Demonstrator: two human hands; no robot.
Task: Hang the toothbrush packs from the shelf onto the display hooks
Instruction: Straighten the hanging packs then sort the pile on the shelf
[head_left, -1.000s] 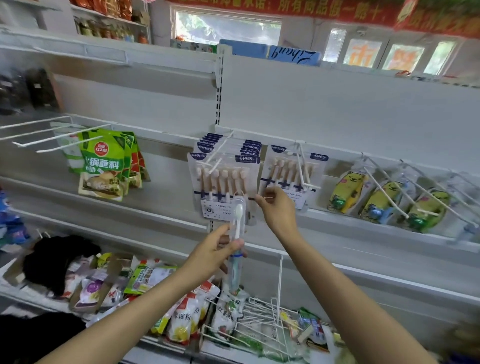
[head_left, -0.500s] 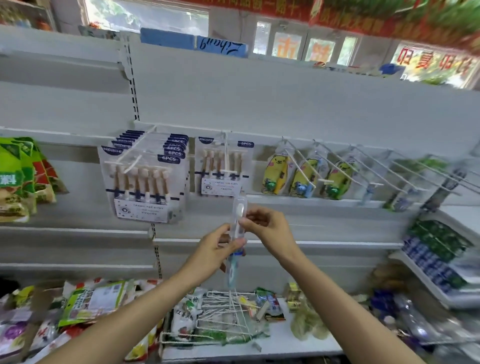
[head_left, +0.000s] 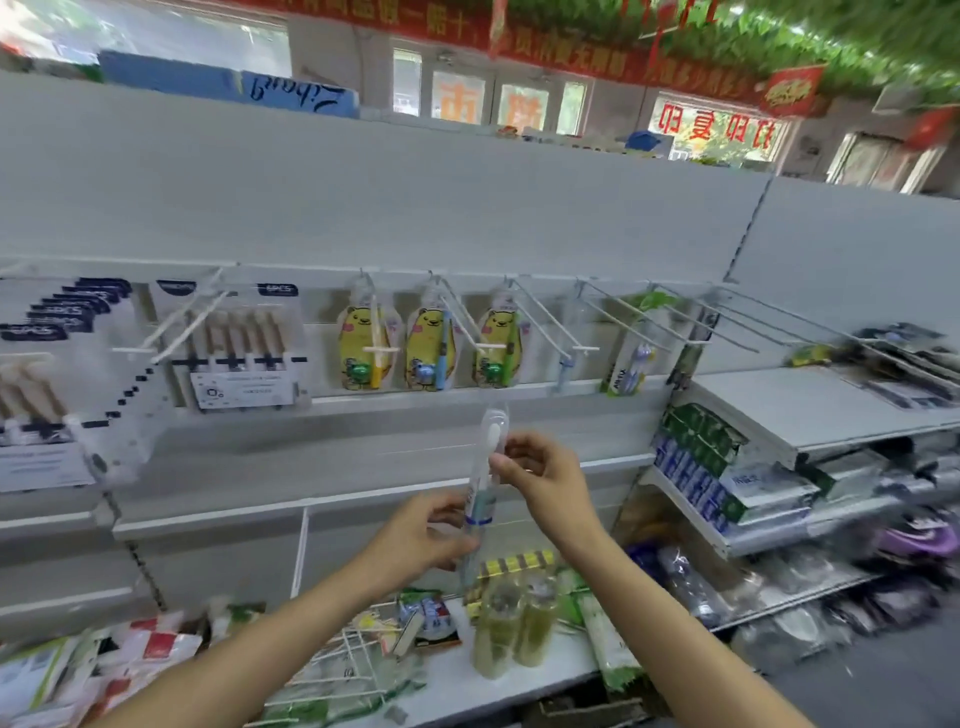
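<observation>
I hold a clear toothbrush pack (head_left: 486, 457) upright in front of the shelf. My left hand (head_left: 422, 535) grips its lower part and my right hand (head_left: 540, 478) pinches it near the top. Above, white display hooks run along the back panel. Three yellow bear toothbrush packs (head_left: 430, 343) hang on hooks in the middle. A single clear pack (head_left: 567, 338) and a green-topped pack (head_left: 635, 353) hang further right. Six-piece brush packs (head_left: 244, 348) hang at the left. A hook (head_left: 779, 325) at the right carries nothing.
Below, a shelf holds snack bags (head_left: 145, 654), a white wire rack (head_left: 343, 670) and two jars (head_left: 511, 623). At the right, a side shelf carries boxed toothpaste (head_left: 717, 467) and dark packs (head_left: 904, 353).
The view has swung right along the shelf. My right hand left the hanging six-piece pack and now pinches the top of the clear pack, which my left hand still grips.
</observation>
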